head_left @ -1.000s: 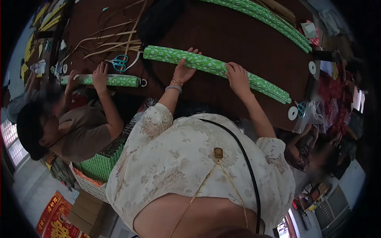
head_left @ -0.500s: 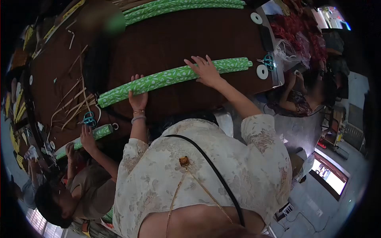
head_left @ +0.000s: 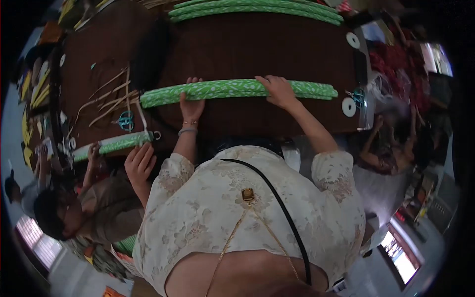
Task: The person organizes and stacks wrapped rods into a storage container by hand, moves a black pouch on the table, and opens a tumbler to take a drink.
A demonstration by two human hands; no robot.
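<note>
Across the near middle of the brown table (head_left: pixel 257 49), one green roll (head_left: pixel 232 89) lies crosswise, two hands on it. Left hand (head_left: pixel 192 103): palm under the roll, fingers past far edge, thumb at near side, holding. Right hand (head_left: pixel 279 92): curled over top, nearer the right end. Two scissors: one pair (head_left: pixel 125 121) by tan strips (head_left: pixel 117 99), strip count unclear; one pair (head_left: pixel 358 97) near two white discs (head_left: pixel 349 107) at right. One short roll (head_left: pixel 118 144) at left, neighbour's two hands (head_left: pixel 140 161) near it.
</note>
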